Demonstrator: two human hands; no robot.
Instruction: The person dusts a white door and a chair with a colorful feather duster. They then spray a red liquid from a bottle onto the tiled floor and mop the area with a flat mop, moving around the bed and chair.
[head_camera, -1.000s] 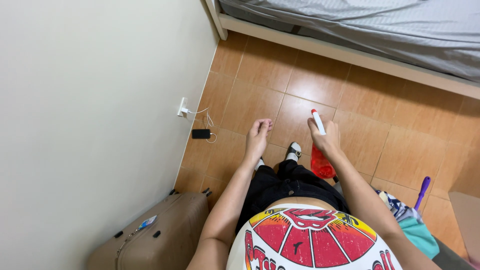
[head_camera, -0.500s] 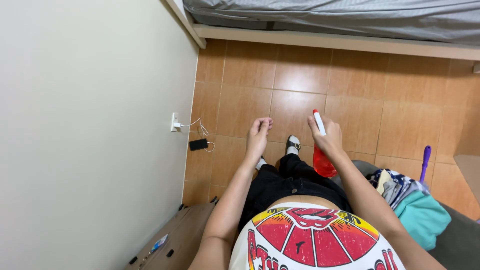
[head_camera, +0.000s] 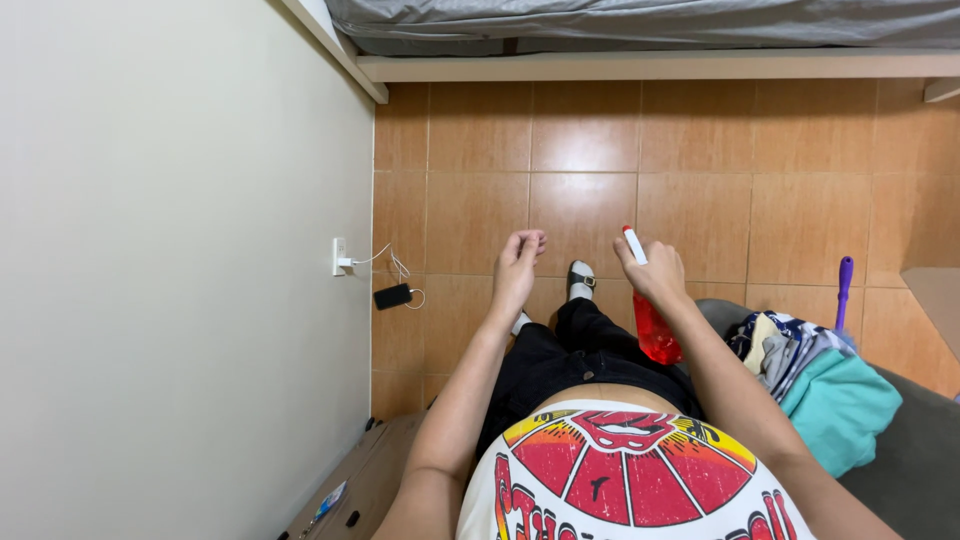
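My right hand grips a spray bottle with a white nozzle and a red body; the nozzle points away from me and the red body hangs below my fist. My left hand hangs free beside it with its fingers loosely curled and nothing in them. Both hands are held out over the brown tiled floor, above my foot in a white sock and black sandal.
A cream wall runs along the left, with a charger in its socket and a black phone on the floor. A bed spans the top. Piled clothes and a purple handle lie at right. A brown box sits bottom left.
The view has swung left and down, so the bed now sits square across the top. Both hands keep the same pose, the right still on the bottle.
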